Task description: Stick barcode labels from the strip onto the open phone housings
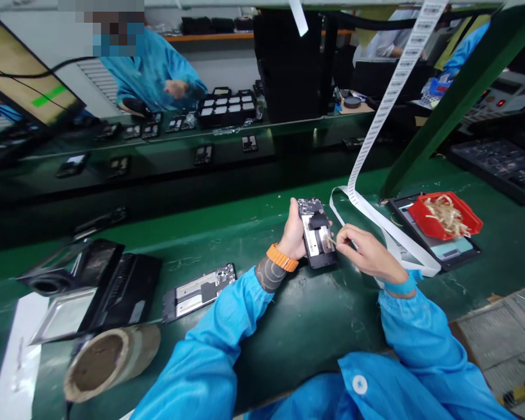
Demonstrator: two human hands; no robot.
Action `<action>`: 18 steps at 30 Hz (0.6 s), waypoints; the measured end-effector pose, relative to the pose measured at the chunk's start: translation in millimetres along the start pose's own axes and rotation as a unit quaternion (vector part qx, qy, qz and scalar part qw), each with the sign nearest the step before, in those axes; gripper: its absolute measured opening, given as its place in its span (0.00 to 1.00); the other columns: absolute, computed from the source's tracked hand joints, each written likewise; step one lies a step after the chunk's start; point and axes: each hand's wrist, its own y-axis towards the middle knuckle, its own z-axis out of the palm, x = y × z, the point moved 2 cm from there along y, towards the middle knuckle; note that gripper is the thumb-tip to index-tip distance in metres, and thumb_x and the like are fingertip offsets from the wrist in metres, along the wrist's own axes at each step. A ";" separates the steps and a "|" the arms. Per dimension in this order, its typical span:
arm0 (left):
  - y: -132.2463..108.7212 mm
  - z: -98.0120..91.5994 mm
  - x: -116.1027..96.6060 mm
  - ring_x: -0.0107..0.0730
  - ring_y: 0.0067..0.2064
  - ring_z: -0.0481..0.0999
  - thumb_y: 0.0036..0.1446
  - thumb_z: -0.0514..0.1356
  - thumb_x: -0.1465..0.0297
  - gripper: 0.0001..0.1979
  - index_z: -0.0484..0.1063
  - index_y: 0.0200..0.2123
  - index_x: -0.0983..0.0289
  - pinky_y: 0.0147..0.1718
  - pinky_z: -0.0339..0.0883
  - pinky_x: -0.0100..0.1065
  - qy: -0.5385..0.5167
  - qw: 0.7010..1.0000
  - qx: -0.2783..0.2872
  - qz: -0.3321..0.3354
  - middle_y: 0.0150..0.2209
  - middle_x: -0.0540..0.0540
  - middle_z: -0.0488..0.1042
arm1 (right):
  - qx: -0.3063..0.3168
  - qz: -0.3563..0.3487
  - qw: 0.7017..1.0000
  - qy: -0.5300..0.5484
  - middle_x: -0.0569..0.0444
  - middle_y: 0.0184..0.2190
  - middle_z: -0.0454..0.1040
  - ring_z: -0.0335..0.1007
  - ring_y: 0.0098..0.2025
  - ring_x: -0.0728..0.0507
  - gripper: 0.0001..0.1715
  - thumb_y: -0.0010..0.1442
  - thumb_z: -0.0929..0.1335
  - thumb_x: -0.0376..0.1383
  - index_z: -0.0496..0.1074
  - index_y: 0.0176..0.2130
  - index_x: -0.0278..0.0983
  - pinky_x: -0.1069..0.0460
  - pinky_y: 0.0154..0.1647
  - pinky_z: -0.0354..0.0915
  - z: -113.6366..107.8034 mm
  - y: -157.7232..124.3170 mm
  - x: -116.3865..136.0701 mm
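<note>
My left hand (294,233) is wrapped around an opened phone body (317,234), held upright above the green bench with its circuit side facing me. My right hand (364,251) is pinched on a small pale strip (331,240) pressed against the phone's right side. A long white label tape (389,96) hangs from above and loops on the bench just right of my hands. A second opened phone body (200,290) lies flat on the bench to the left of my left forearm.
A red tray (446,217) of pale peeled strips sits on a dark device at right. A black fixture (91,280) and a cardboard roll (111,361) lie at left. Beyond a conveyor (179,154) carrying parts, a person in a blue coat works. A green frame post (446,99) slants at right.
</note>
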 end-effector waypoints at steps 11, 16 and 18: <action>-8.2 12.8 23.8 0.42 0.39 0.81 0.65 0.42 0.39 0.41 0.78 0.45 0.68 0.40 0.74 0.37 0.034 0.995 0.091 -0.009 0.34 0.60 0.80 | -0.213 0.003 0.974 -0.073 0.53 0.30 0.73 0.70 0.32 0.44 0.06 0.63 0.64 0.31 0.68 0.34 0.40 0.50 0.36 0.66 38.7 10.1 0.0; -12.5 14.8 30.3 0.40 0.42 0.81 0.68 0.43 0.44 0.37 0.78 0.47 0.68 0.44 0.74 0.35 0.047 0.997 0.059 0.023 0.35 0.58 0.80 | -0.222 -0.044 0.966 -0.125 0.51 0.32 0.73 0.71 0.38 0.41 0.08 0.62 0.64 0.29 0.68 0.33 0.41 0.47 0.41 0.69 42.5 13.9 0.7; -13.4 15.0 30.3 0.39 0.42 0.81 0.69 0.42 0.45 0.37 0.78 0.46 0.69 0.46 0.73 0.35 0.050 0.997 0.044 0.027 0.35 0.58 0.80 | -0.226 -0.056 0.966 -0.110 0.51 0.34 0.73 0.72 0.39 0.42 0.08 0.63 0.64 0.29 0.69 0.35 0.40 0.48 0.41 0.70 41.1 13.0 1.0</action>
